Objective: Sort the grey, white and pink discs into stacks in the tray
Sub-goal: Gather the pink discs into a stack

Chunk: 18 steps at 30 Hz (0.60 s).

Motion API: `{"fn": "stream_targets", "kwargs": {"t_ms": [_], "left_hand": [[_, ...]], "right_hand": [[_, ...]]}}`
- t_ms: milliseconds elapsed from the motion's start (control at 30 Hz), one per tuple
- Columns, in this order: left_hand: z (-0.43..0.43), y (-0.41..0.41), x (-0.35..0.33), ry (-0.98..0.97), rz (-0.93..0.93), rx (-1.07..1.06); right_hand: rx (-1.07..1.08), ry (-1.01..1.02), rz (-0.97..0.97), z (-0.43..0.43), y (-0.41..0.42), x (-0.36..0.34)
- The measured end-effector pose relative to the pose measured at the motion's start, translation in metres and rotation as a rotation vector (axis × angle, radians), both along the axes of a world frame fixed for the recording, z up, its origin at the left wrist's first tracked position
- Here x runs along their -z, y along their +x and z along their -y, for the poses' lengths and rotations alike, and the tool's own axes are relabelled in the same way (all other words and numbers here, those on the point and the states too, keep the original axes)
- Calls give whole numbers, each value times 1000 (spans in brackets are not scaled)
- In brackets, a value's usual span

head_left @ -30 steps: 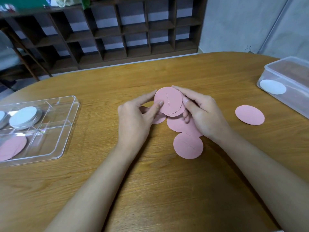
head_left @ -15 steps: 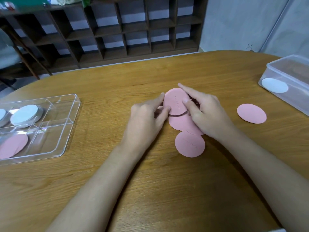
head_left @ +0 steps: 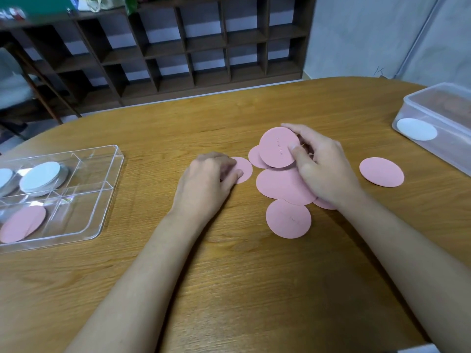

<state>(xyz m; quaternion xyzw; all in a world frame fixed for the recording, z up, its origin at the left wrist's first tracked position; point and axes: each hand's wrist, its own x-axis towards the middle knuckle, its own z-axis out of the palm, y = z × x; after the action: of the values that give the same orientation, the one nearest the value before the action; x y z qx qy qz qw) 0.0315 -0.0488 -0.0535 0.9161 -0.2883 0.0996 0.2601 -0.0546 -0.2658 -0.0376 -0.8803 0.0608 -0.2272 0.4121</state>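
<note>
Several pink discs (head_left: 280, 184) lie overlapping at the table's middle. My right hand (head_left: 321, 169) pinches a small stack of pink discs (head_left: 277, 146), tilted up above that pile. My left hand (head_left: 206, 184) rests with curled fingers on a single pink disc (head_left: 244, 168) lying flat just left of the pile. One pink disc (head_left: 288, 218) lies nearer me and another (head_left: 381, 171) lies apart to the right. The clear divided tray (head_left: 102, 200) at the left holds a white stack (head_left: 40, 177), a pink stack (head_left: 23, 224) and another pale stack (head_left: 3, 178) cut off by the edge.
A translucent plastic box (head_left: 438, 118) stands at the right edge with a white disc (head_left: 416, 129) seen through its wall. A dark wooden shelf unit (head_left: 178, 47) stands behind the table. Bare wood lies between me and the discs.
My left hand let go of the held pink stack and moved left and down onto a single pink disc on the table. My right hand kept the stack.
</note>
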Motion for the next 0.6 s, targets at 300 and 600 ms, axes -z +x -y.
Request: {"fn": "stream_targets", "kwargs": {"t_ms": [300, 600], "left_hand": [[0, -1, -8, -258, -120, -39], [-1, -3, -25, -620, -404, -4]], "right_hand": [[20, -12, -19, -1, 0, -1], [42, 33, -18, -5, -2, -3]]}}
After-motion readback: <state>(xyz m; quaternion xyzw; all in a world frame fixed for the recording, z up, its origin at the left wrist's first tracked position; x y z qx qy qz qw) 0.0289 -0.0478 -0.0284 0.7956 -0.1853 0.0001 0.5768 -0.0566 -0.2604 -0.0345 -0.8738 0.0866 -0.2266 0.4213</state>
